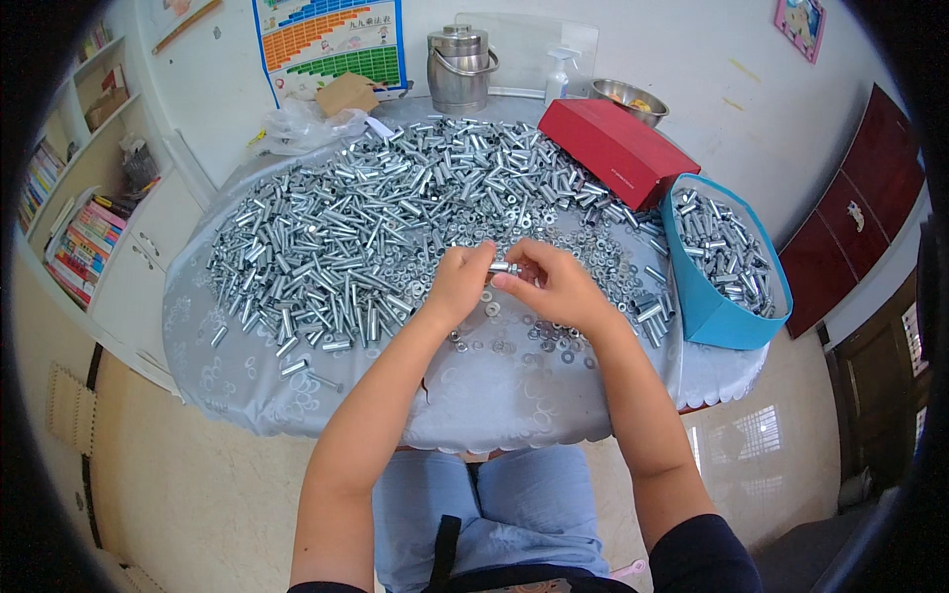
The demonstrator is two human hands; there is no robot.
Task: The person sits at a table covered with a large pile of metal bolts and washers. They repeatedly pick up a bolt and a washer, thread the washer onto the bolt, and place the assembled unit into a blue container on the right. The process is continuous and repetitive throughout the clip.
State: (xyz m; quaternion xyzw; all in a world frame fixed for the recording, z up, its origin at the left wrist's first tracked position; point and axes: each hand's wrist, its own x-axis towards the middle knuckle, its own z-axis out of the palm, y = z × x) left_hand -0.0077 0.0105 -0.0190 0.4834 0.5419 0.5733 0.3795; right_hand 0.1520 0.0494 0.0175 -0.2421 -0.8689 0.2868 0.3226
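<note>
"Hands first: how are they?"

"Close together over the table. The left hand is curled up, and the right hand has its thumb and finger bent in to pinch."

"Is the table the biggest thing?"

"Yes. It wears a shiny grey cloth."

"What's on it?"

"A huge heap of metal tubes and bolts, going from the left side to the far middle. On the right sits a blue bin, full of metal tubes too. Farther and to its left, a red box lies by the heap. A silver pot with a handle stands at the far side."

"What do the hands hold?"

"A short, shiny metal piece, right between them. Left grips one end, right pinches the other. I can't tell how many parts it has."

"And the smallest?"

"Washers, little flat rings, spread around the hands."
</note>
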